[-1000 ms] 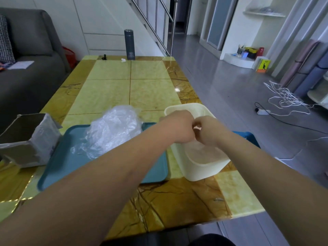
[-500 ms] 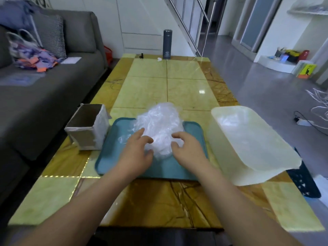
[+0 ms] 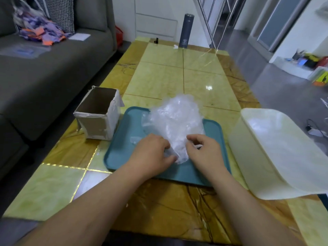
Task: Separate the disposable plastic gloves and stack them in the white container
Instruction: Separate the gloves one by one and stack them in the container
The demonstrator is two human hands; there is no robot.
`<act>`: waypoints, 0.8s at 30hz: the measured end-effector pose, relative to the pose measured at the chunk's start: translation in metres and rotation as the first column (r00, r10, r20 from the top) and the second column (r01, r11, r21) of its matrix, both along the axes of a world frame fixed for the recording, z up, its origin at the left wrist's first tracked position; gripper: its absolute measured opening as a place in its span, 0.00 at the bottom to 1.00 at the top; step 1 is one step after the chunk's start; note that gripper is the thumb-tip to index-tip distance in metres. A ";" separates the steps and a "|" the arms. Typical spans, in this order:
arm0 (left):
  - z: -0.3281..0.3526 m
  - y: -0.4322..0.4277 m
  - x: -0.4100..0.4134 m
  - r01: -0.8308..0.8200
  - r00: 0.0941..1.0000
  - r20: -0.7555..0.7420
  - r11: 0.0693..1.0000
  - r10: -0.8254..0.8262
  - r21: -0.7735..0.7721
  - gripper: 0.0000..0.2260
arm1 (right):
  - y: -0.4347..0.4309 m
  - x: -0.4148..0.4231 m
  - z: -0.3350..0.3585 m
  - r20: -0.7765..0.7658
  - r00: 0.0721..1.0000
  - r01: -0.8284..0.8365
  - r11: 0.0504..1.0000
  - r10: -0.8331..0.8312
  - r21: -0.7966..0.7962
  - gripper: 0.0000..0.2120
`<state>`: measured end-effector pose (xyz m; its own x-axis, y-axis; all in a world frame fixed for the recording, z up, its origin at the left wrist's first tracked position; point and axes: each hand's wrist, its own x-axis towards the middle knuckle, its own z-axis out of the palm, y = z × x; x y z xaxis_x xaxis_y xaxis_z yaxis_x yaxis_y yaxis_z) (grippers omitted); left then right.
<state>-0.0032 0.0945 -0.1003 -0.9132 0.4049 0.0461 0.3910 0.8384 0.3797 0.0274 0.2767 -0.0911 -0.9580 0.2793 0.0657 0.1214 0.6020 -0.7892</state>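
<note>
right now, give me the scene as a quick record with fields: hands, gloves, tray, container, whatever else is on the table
left hand: grips the near edge of the glove pile
right hand: pinches the same pile from the right
glove pile: crumpled clear plastic, lying on the teal tray
white container: right of the tray, open, contents unclear
cardboard box: left of the tray, top open
flask: upright at the far end of the table

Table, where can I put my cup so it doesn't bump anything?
The bare green tiles between the glove pile and the dark bottle are free. So is the near-left tile in front of the cardboard box. Crowded: box, teal tray and white container, where left hand and right hand grip the pile.
</note>
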 end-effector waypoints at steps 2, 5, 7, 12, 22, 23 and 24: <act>0.005 0.000 0.007 -0.025 1.000 -0.001 0.995 0.025 0.092 0.30 | -0.003 0.002 0.010 -0.032 0.999 0.009 0.991 -0.013 -0.134 0.09; 0.012 -0.001 0.011 0.002 1.000 -0.015 0.986 0.001 0.167 0.28 | -0.002 0.009 0.021 -0.057 0.998 -0.011 0.931 -0.011 -0.366 0.11; 0.017 -0.004 0.011 0.003 0.998 -0.056 0.981 0.008 0.196 0.14 | 0.001 0.013 0.024 -0.048 0.999 0.001 0.887 -0.026 -0.461 0.14; 0.017 -0.007 0.020 -0.025 0.998 -0.054 0.974 0.038 0.225 0.19 | 0.009 0.021 0.023 0.024 0.998 0.064 0.784 -0.062 -0.618 0.11; 0.018 0.000 0.022 -0.066 0.991 -0.099 0.964 0.094 0.259 0.04 | 0.011 0.024 0.026 0.011 0.995 0.077 0.732 -0.095 -0.677 0.09; 0.021 -0.003 0.020 -0.093 0.989 -0.087 0.951 0.123 0.296 0.03 | 0.013 0.023 0.025 0.015 0.994 0.093 0.748 -0.111 -0.657 0.09; 0.023 -0.005 0.020 -0.115 0.987 -0.072 0.937 0.146 0.331 0.03 | 0.016 0.023 0.023 0.027 0.991 0.116 0.758 -0.129 -0.642 0.10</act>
